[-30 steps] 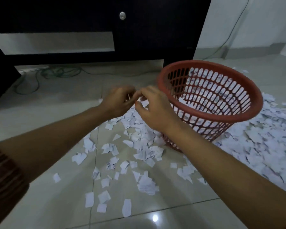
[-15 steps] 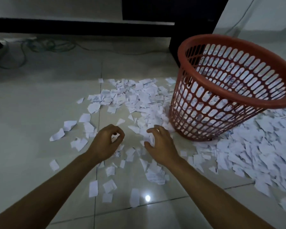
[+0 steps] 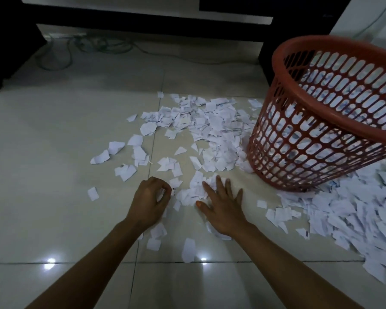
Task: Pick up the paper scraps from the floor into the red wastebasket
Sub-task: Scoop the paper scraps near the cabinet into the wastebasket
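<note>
Paper scraps litter the tiled floor, the main drift spreading from twelve to one o'clock of both hands, a denser heap out at three o'clock, and loose bits lying under and around the wrists. The left hand sits at the near edge of the drift, fingers curled with thumb meeting fingertips, pinching a small white scrap. Just beside it, the right hand lies flat on the scraps, fingers straight and spread, pressing down and gripping nothing. The red wastebasket stands at two o'clock of the right hand, tilted, white scraps showing through its slotted wall. Both forearms reach in from six o'clock, palms down, low to the floor.
</note>
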